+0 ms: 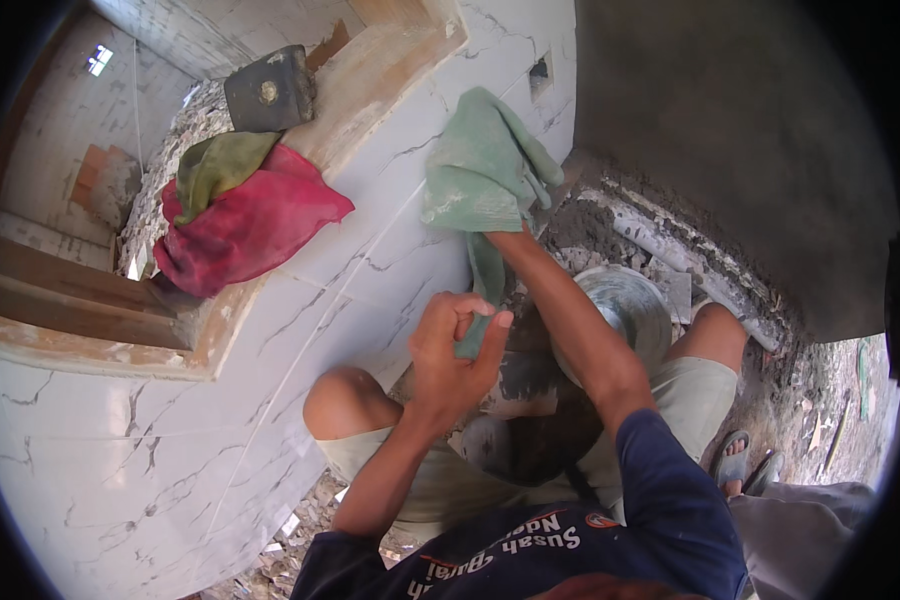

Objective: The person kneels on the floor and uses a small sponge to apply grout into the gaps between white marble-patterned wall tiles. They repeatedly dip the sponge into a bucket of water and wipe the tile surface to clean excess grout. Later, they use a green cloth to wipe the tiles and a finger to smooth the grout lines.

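Note:
A pale green cloth (pixel 475 165) is pressed against the white, grey-veined tile wall (pixel 360 300). My right hand is hidden under it, and only the wrist shows at its lower edge. One end of the cloth hangs down the tiles. Close to this hanging end is my left hand (pixel 455 355), its fingers partly curled and the thumb apart from them. Nothing shows in that hand. Below my right forearm stands a round, pale-smeared basin (pixel 625 305). Between my knees is a dark round vessel (pixel 530 445), partly hidden.
A red cloth (pixel 245 225) and an olive cloth (pixel 220 170) lie over the wooden window frame (pixel 380 75), by a dark square container (pixel 270 90). A square hole (pixel 540 75) opens in the tiles. Rubble and a pipe (pixel 660 245) lie right. Another person's sandalled foot (pixel 733 460) is lower right.

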Demonstrator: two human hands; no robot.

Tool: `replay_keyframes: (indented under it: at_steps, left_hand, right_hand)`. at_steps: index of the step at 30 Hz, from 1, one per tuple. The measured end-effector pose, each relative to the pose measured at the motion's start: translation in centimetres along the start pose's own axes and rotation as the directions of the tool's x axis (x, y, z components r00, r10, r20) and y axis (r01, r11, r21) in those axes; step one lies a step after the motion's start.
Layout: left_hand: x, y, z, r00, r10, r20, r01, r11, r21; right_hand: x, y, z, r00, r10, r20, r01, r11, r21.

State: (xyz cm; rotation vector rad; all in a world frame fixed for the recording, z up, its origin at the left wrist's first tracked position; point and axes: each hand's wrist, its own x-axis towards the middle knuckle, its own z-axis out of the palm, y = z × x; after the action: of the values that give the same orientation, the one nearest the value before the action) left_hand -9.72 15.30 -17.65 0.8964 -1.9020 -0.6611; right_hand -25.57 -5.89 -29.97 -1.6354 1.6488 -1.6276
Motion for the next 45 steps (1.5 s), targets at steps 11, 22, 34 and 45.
replay_keyframes:
  at_steps: [11, 22, 34, 45]
  left_hand:
    - [0.1, 0.1, 0.3, 1.000, 0.006, 0.001, -0.006, 1.000, -0.002]
    - [-0.3, 0.3, 0.2, 1.000, -0.010, 0.009, 0.010, 0.999, 0.033]
    - [-0.3, 0.1, 1.1, 0.999, -0.011, 0.041, 0.009, 0.998, 0.058]
    - [-0.1, -1.3, 1.3, 0.995, -0.082, 0.049, 0.078, 0.993, 0.085]
  right_hand:
    - [3.2, -1.2, -0.4, 0.997, 0.021, 0.072, -0.021, 1.000, -0.005]
    - [7.6, -2.6, -4.0, 0.980, 0.120, 0.159, -0.095, 0.983, -0.157]
    - [-12.2, 3.3, 2.6, 0.982, 0.180, -0.055, -0.179, 0.984, 0.023]
    - [-3.8, -1.3, -0.4, 0.967, 0.253, -0.014, -0.251, 0.964, 0.089]
